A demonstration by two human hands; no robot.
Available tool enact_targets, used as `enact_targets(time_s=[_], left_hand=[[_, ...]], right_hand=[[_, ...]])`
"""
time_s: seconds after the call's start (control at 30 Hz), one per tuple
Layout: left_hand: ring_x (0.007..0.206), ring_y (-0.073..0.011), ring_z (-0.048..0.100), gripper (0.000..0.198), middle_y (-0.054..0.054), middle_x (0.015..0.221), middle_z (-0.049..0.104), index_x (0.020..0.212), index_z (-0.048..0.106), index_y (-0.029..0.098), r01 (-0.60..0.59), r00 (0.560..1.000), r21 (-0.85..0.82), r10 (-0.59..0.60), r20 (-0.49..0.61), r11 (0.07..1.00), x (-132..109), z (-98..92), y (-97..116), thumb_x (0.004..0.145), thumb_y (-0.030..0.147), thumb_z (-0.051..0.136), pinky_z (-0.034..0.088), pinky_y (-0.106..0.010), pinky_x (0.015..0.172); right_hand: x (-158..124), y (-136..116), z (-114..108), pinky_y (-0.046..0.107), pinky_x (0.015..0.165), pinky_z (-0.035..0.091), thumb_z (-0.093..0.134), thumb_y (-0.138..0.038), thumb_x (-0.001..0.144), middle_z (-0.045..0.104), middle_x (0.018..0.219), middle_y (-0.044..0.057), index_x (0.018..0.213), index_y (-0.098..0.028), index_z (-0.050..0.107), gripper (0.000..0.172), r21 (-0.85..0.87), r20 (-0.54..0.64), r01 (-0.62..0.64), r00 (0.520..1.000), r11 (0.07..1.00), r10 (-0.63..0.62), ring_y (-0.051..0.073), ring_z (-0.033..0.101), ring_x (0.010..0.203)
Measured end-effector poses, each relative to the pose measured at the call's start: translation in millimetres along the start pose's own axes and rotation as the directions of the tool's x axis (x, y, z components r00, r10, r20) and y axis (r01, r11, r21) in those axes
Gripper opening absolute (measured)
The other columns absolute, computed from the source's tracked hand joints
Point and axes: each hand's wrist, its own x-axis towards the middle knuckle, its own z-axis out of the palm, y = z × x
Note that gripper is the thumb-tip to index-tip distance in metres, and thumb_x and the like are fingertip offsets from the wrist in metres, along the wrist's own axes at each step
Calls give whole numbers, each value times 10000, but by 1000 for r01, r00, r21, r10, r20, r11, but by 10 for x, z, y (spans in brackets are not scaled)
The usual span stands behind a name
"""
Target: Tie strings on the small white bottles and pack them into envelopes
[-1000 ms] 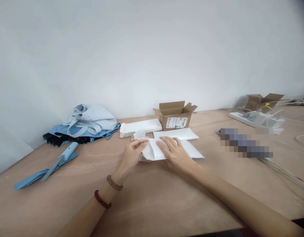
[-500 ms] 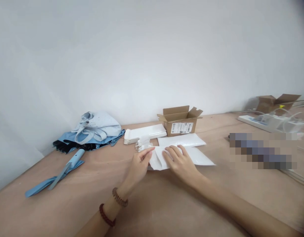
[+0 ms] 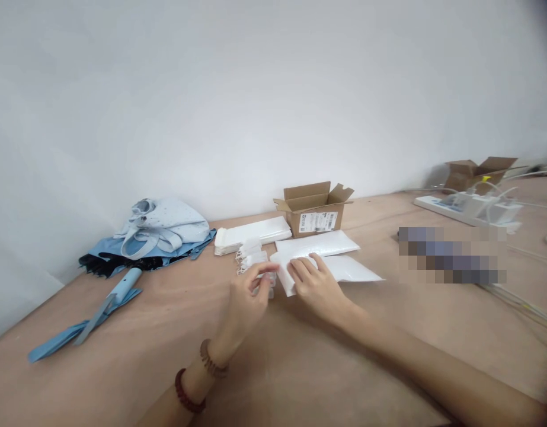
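A white mailer bag (image 3: 355, 270) lies on the table, its left part under my right hand (image 3: 315, 281), whose fingers are spread and bent over it. Beside its left end, my left hand (image 3: 250, 293) has thumb and forefinger apart with nothing between them. The forefinger tip is close to the mailer's edge; contact is unclear. Several small translucent white pieces with white loops (image 3: 252, 252) lie just beyond my left hand, partly covered by it. A second white mailer bag (image 3: 315, 242) lies flat behind the first.
A stack of white mailer bags (image 3: 255, 231) lies beside an open cardboard box (image 3: 317, 222) at the wall. Leftward are a light-blue cloth bag (image 3: 166, 222) and a blue umbrella (image 3: 126, 281). A power strip (image 3: 437, 207), cables, another box (image 3: 466, 175) and a blurred-out item occupy the right.
My left hand has come away from the mailer, its thumb and forefinger parting. The mailer's left end lies flatter, and more small translucent pieces show. The view has shifted slightly.
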Motion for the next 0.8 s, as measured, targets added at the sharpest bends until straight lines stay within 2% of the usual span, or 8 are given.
enact_targets(time_s=[0.07, 0.13, 0.27, 0.37, 0.47, 0.63, 0.7, 0.8], left_hand=[[1082, -201, 592, 268, -76, 1129, 653, 1029, 635, 189, -193, 979, 156, 179, 95, 969, -23, 42, 10, 855, 123, 442, 461, -386, 974], [1147, -197, 547, 367, -74, 1197, 620, 1119, 602, 193, -307, 946, 232, 269, 179, 923, -21, 79, 16, 828, 63, 421, 421, -397, 1019], [1056, -191, 587, 389, -79, 1124, 647, 1133, 587, 189, -303, 944, 286, 246, 219, 909, 66, 145, 64, 829, 45, 392, 468, -365, 931], [851, -190, 631, 220, -66, 891, 688, 915, 642, 169, -160, 982, 299, 122, 144, 941, 185, 230, 133, 859, 130, 432, 497, -319, 783], [584, -144, 592, 166, -21, 695, 645, 764, 607, 154, 103, 989, 168, -120, 92, 980, 302, 345, 154, 855, 223, 485, 475, -257, 580], [410, -104, 537, 114, -7, 633, 629, 901, 582, 127, 472, 867, -38, -457, 197, 881, 389, 467, 7, 812, 166, 524, 424, -217, 446], [402, -124, 556, 207, 3, 581, 611, 997, 556, 115, 543, 824, -18, -529, 201, 840, 393, 465, -63, 793, 114, 518, 433, -224, 442], [418, -152, 593, 376, 20, 571, 598, 1134, 488, 123, 555, 813, 70, -558, 168, 829, 402, 431, -135, 763, 80, 528, 445, -234, 450]], right_hand=[[-11, 10, -19, 408, 859, 359, 462, -19, 806, 629, 807, 111, 794, -103, 665, 220, 21, -24, 7, 1000, 1000, -6, 223, 541, 793], [-17, 37, -44, 405, 863, 359, 459, -11, 801, 631, 785, 104, 777, -104, 663, 226, 31, -44, 17, 999, 999, -15, 216, 542, 773], [-14, 141, -114, 401, 873, 344, 439, -9, 830, 639, 740, 65, 778, -134, 645, 246, 15, -81, -15, 997, 1000, 16, 190, 547, 744], [1, 224, -177, 424, 914, 320, 461, -159, 902, 669, 933, 106, 969, -131, 626, 180, 17, -142, -130, 981, 991, 131, 224, 562, 903], [8, 270, -210, 461, 973, 285, 477, -342, 914, 586, 1186, 184, 1188, -91, 529, 375, 63, -112, -262, 957, 963, 268, 286, 492, 1109], [-26, 288, -159, 475, 910, 345, 543, -427, 865, 548, 1196, 212, 1136, -94, 545, 429, 159, 209, -338, 930, 928, 303, 329, 474, 1119], [-46, 306, -138, 429, 844, 394, 572, -464, 839, 570, 1117, 185, 1082, -119, 567, 422, 229, 359, -351, 897, 908, 257, 307, 509, 1057], [-71, 358, -129, 390, 807, 419, 587, -508, 813, 561, 1083, 151, 1095, -152, 565, 455, 340, 516, -359, 844, 869, 147, 284, 520, 1025]])
